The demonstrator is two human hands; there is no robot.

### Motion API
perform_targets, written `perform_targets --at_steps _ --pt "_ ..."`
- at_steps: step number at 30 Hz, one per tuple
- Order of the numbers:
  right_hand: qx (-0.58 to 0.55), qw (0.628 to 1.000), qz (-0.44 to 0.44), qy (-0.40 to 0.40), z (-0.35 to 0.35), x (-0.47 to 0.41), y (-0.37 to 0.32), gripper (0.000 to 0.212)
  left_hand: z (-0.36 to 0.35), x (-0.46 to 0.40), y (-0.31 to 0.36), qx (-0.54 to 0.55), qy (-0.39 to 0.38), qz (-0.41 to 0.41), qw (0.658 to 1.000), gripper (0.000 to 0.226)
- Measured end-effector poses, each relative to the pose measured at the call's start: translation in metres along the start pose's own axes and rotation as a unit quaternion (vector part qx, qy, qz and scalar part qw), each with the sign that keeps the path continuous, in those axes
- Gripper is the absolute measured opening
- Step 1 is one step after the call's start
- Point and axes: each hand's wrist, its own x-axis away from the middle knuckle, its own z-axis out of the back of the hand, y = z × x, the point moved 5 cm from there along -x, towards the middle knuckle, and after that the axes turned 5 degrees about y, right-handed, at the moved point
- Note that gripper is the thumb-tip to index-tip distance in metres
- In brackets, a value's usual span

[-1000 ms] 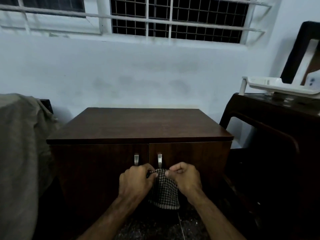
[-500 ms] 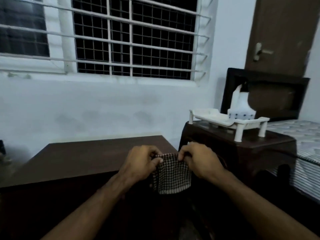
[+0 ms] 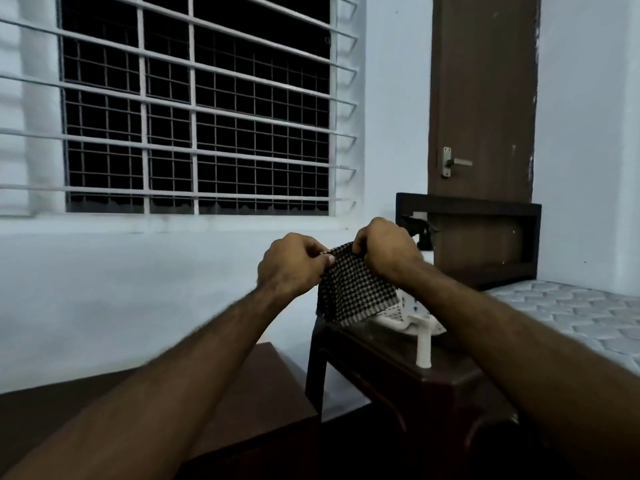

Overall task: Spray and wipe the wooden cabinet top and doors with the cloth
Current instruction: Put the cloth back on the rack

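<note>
A black-and-white checked cloth (image 3: 356,289) hangs in the air in front of me, pinched along its top edge by both hands. My left hand (image 3: 291,265) grips its left corner and my right hand (image 3: 384,251) grips its right corner. The wooden cabinet's dark brown top (image 3: 263,393) shows only at the bottom left, below my left forearm; its doors are out of view. No spray bottle can be made out.
A dark wooden side table (image 3: 398,372) stands right of the cabinet with a white tray (image 3: 415,323) on legs on it. A mattress (image 3: 571,317) lies far right, before a brown door (image 3: 485,98). A barred window (image 3: 197,109) fills the wall behind.
The view has swung up and to the right, away from the cabinet front. Both hands rose with the cloth from before the cabinet doors to chest height, and they still hold it.
</note>
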Motion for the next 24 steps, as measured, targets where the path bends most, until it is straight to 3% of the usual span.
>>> perform_targets --at_steps 4,9,12,15,19,24 --pt "0.071 0.996 0.052 0.030 0.014 -0.038 0.013 0.023 -0.011 -0.043 0.014 -0.003 0.028 -0.011 1.000 0.016" --pt "0.189 0.978 0.082 0.009 0.011 -0.075 0.020 0.014 -0.040 -0.070 0.020 0.214 -0.090 0.092 0.968 0.020" --pt "0.237 0.967 0.091 -0.002 -0.001 -0.091 0.021 0.007 -0.050 -0.086 0.007 0.243 -0.107 0.137 0.954 0.023" --pt "0.284 0.952 0.102 -0.044 -0.036 -0.099 0.034 0.014 -0.079 -0.098 -0.018 0.182 -0.093 0.133 0.970 0.019" --pt "0.320 0.924 0.108 -0.182 -0.106 -0.097 0.075 0.028 -0.130 -0.096 -0.038 0.049 -0.142 0.098 0.984 0.029" --pt "0.330 0.902 0.134 -0.246 -0.110 -0.106 0.081 0.028 -0.145 -0.109 -0.032 -0.058 -0.120 0.014 0.991 0.023"
